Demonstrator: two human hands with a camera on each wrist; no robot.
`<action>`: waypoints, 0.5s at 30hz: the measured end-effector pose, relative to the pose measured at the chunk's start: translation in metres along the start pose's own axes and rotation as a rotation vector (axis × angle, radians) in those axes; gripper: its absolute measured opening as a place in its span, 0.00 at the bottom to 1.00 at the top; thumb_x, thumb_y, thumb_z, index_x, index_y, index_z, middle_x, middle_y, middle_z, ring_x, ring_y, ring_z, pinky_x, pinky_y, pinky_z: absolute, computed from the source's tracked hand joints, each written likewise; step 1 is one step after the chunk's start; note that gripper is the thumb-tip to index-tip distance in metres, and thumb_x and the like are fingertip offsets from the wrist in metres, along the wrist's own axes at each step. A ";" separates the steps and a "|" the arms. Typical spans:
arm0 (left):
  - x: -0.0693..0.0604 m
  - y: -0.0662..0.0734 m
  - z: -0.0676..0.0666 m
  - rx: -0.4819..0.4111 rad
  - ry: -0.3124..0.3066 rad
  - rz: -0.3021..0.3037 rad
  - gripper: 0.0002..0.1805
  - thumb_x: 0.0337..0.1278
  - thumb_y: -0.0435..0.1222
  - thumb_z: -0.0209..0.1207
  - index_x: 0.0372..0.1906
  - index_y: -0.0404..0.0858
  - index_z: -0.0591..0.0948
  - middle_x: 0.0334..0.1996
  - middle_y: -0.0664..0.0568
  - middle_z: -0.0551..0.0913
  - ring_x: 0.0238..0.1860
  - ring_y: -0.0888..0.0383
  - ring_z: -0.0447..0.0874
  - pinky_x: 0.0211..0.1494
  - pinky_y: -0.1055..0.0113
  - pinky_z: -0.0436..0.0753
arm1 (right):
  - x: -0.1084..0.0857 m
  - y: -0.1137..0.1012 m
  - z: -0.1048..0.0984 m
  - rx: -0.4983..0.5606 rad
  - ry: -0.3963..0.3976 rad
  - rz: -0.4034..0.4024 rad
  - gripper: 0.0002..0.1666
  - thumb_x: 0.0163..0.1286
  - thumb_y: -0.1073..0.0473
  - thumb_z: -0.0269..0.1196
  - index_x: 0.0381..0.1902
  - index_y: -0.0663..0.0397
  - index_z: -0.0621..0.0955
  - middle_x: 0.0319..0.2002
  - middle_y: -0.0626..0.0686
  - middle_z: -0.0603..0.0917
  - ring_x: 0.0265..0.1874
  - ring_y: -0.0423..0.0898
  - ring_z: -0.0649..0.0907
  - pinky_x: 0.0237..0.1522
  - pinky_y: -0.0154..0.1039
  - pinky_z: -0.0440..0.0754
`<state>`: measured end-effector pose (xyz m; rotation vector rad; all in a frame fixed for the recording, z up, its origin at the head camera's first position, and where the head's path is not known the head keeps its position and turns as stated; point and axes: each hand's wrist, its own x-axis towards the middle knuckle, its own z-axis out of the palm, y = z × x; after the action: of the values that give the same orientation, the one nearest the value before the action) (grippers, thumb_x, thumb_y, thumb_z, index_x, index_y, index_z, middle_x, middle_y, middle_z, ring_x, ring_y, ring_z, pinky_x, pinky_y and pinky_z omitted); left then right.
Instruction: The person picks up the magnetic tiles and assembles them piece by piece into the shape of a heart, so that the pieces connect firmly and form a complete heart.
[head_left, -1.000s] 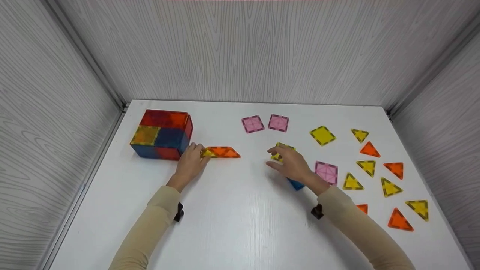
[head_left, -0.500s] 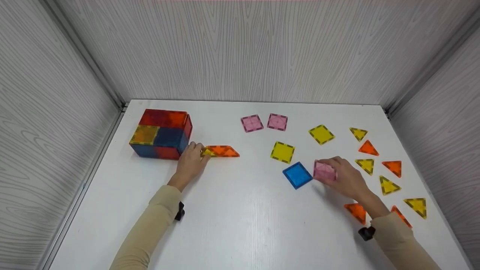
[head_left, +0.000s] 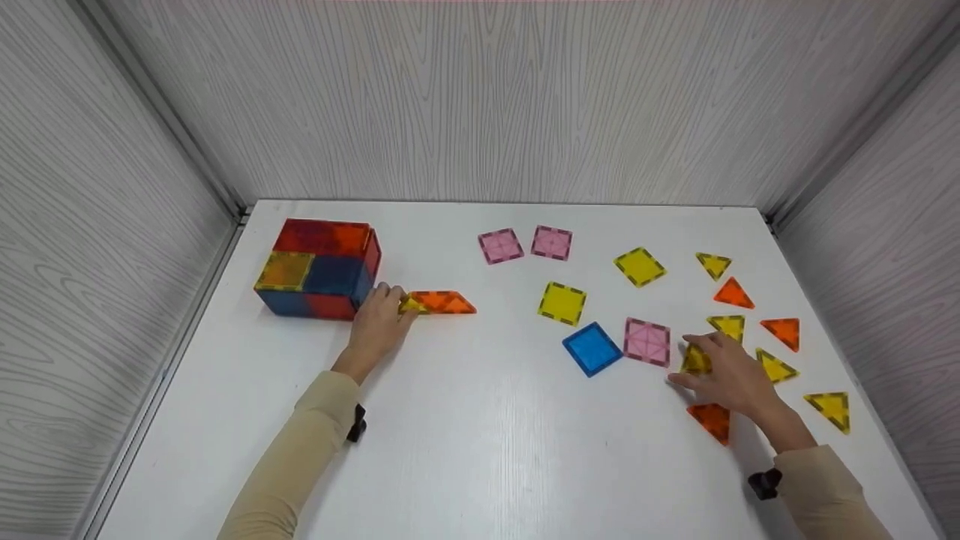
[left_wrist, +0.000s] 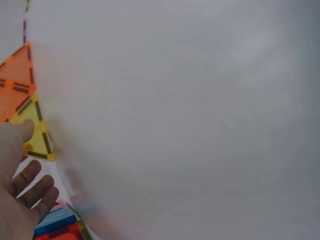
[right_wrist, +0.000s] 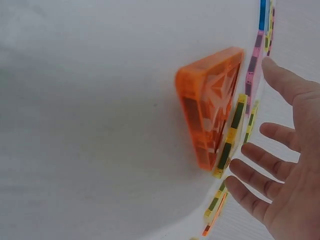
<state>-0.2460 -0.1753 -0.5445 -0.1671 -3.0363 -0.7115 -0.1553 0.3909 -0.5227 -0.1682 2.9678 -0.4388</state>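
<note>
Pinching the yellow end triangle point(head_left: 413, 305), the left hand point(head_left: 377, 322) held on with its thumb and a finger. An orange row point(head_left: 451, 302) of triangles went on from it, just right of that hand, but I could not tell if it lay flat. Close by on the left hand's other side was a box of coloured tiles point(head_left: 336, 274). Well apart, the right hand point(head_left: 731, 375) held no tile that I could see. Its fingers were spread over a loose yellow triangle point(head_left: 694, 363), and I could not tell if they touched it. A pink square point(head_left: 646, 342) lay just left of the right hand's fingertips, and a loose orange triangle point(head_left: 712, 422) lay on the near side of that hand. It looked like the step was picking a new tile for the row. For that, the right hand would need to grab the loose yellow triangle by its edges, lift it and bring it across, while the left hand held the row steady.
</note>
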 end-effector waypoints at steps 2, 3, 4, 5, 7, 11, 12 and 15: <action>0.000 0.000 0.000 -0.005 0.005 0.009 0.21 0.74 0.45 0.64 0.57 0.32 0.79 0.49 0.39 0.79 0.51 0.43 0.76 0.60 0.51 0.83 | 0.000 0.002 0.001 -0.015 -0.007 0.000 0.51 0.65 0.32 0.71 0.74 0.58 0.73 0.65 0.73 0.74 0.52 0.65 0.79 0.53 0.67 0.84; 0.000 0.000 0.000 -0.006 0.007 0.013 0.21 0.74 0.45 0.64 0.57 0.32 0.79 0.49 0.39 0.79 0.51 0.43 0.76 0.60 0.51 0.83 | 0.001 0.004 0.001 -0.019 -0.006 -0.001 0.50 0.66 0.32 0.71 0.73 0.59 0.74 0.65 0.73 0.74 0.51 0.65 0.79 0.52 0.67 0.84; 0.000 0.000 -0.001 -0.007 0.008 0.016 0.21 0.74 0.45 0.64 0.57 0.32 0.79 0.49 0.39 0.79 0.51 0.43 0.76 0.60 0.51 0.83 | 0.001 0.005 0.002 -0.020 -0.004 -0.002 0.50 0.66 0.32 0.71 0.73 0.59 0.74 0.64 0.73 0.74 0.50 0.64 0.79 0.51 0.66 0.84; 0.000 0.000 -0.001 -0.003 0.005 0.016 0.21 0.74 0.45 0.63 0.57 0.32 0.79 0.50 0.39 0.79 0.51 0.43 0.76 0.60 0.51 0.83 | 0.001 0.006 0.002 -0.018 -0.005 -0.001 0.49 0.66 0.33 0.71 0.73 0.59 0.74 0.64 0.73 0.75 0.50 0.65 0.79 0.52 0.67 0.84; 0.000 0.001 -0.001 0.001 -0.002 0.011 0.22 0.74 0.46 0.63 0.59 0.32 0.78 0.50 0.39 0.79 0.52 0.44 0.76 0.61 0.52 0.83 | 0.003 0.008 0.003 -0.006 -0.006 0.000 0.47 0.67 0.34 0.71 0.72 0.58 0.75 0.63 0.73 0.75 0.51 0.65 0.78 0.53 0.67 0.83; 0.000 0.001 -0.003 0.009 -0.014 0.000 0.25 0.75 0.48 0.62 0.61 0.33 0.78 0.52 0.39 0.79 0.53 0.44 0.76 0.64 0.51 0.83 | 0.006 0.011 0.003 0.018 0.001 -0.007 0.41 0.69 0.37 0.71 0.69 0.57 0.78 0.63 0.72 0.76 0.55 0.68 0.77 0.56 0.70 0.81; 0.000 0.001 -0.003 0.010 -0.016 0.002 0.25 0.75 0.48 0.62 0.61 0.32 0.78 0.53 0.39 0.79 0.54 0.44 0.76 0.64 0.51 0.83 | 0.007 0.011 0.003 0.020 0.003 -0.011 0.39 0.69 0.38 0.71 0.68 0.57 0.79 0.63 0.71 0.76 0.55 0.67 0.77 0.55 0.70 0.81; 0.000 0.001 -0.003 0.012 -0.012 0.005 0.25 0.75 0.49 0.62 0.61 0.32 0.78 0.53 0.39 0.79 0.54 0.44 0.76 0.64 0.51 0.82 | 0.008 0.012 0.004 0.023 0.007 -0.020 0.36 0.70 0.40 0.70 0.67 0.57 0.80 0.61 0.70 0.77 0.52 0.66 0.78 0.54 0.69 0.81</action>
<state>-0.2463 -0.1757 -0.5413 -0.1796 -3.0499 -0.6937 -0.1639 0.4003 -0.5308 -0.1947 2.9692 -0.4762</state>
